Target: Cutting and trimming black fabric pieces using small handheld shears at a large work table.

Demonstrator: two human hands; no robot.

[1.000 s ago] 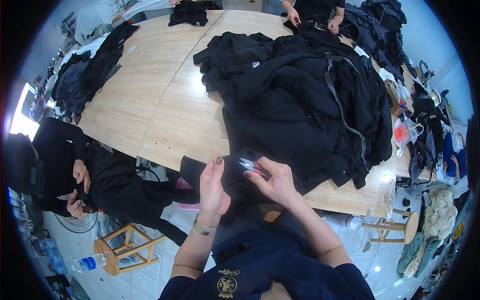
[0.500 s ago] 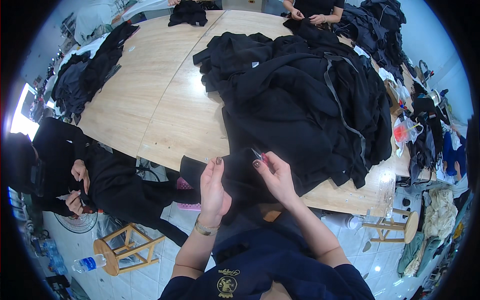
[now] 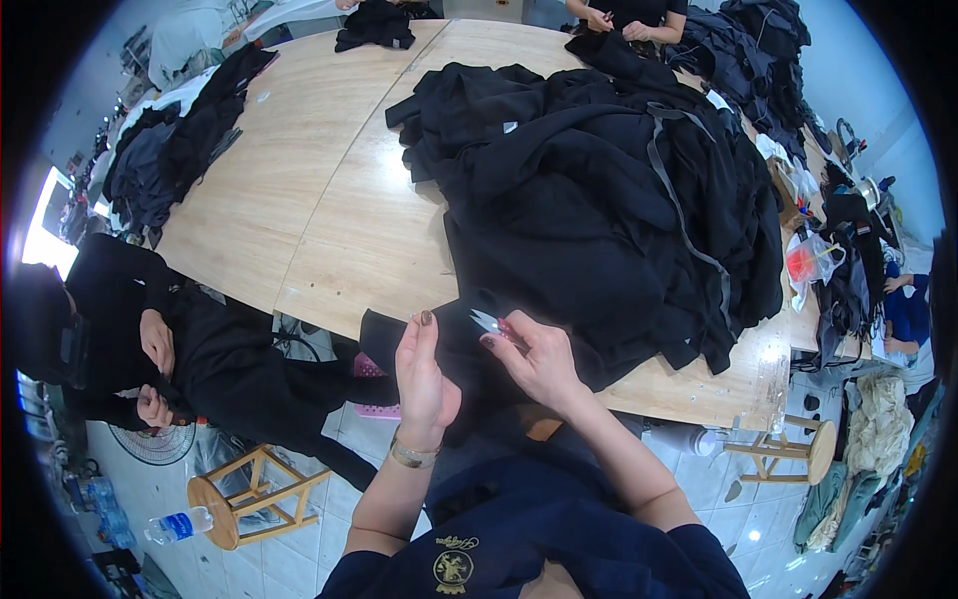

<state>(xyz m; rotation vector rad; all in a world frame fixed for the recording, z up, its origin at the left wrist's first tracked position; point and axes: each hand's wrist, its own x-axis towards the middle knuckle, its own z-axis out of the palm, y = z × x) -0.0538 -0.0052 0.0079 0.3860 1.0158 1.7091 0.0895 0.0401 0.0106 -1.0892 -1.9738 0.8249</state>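
My left hand point(image 3: 423, 384) grips the edge of a black garment point(image 3: 454, 349), thumb up and fingers curled behind the cloth. In my right hand point(image 3: 542, 364) is a pair of thread snips point(image 3: 487, 320) with reddish handles. Their pale blades stick out past my thumb, angled to the upper left over the cloth, a short way from my left thumb. The garment hangs over the near table edge and runs into a large heap of black garments point(image 3: 589, 220). Where its lower part ends is hidden behind my arms.
The pale wooden table point(image 3: 349, 225) curves away ahead. At left, a co-worker's hands point(image 3: 157, 344) handle black cloth; another co-worker's hands point(image 3: 617, 25) work at the far side. Wooden stools point(image 3: 225, 509) stand on the tiled floor. A plastic bag point(image 3: 813, 262) lies at right.
My right hand has shifted slightly left, and the snips' blades now show more fully, nearer my left thumb. My left hand has barely moved. The left co-worker's lower hand has shifted a little.
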